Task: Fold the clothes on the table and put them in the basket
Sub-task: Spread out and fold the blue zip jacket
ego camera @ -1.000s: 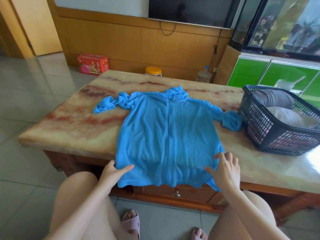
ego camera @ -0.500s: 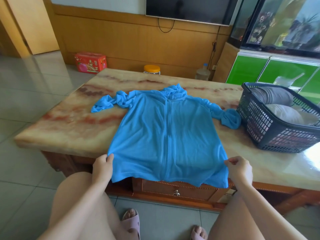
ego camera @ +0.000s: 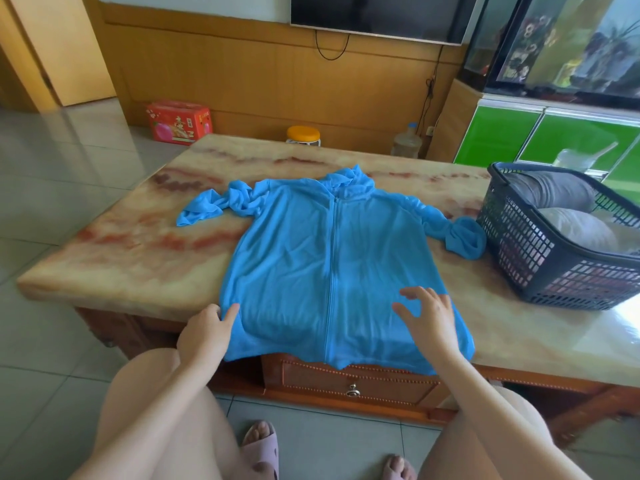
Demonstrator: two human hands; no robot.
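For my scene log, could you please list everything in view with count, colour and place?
jacket: 1, blue, spread on table, hem over near edge
table: 1, marbled beige top, centre
basket: 1, dark, on table, right
clothes: 2, grey and white, in basket
box: 1, red, floor, far left
jar: 1, orange lid, behind table
bottle: 1, clear, behind table
TV: 1, black, wall
cabinet: 1, green, far right
left hand: 1, thumb on jacket's left hem
right hand: 1, fingers spread, over jacket's right hem

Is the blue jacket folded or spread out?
Spread, not folded: the blue jacket lies flat, zipped front up, on the table, sleeves bunched out sideways.
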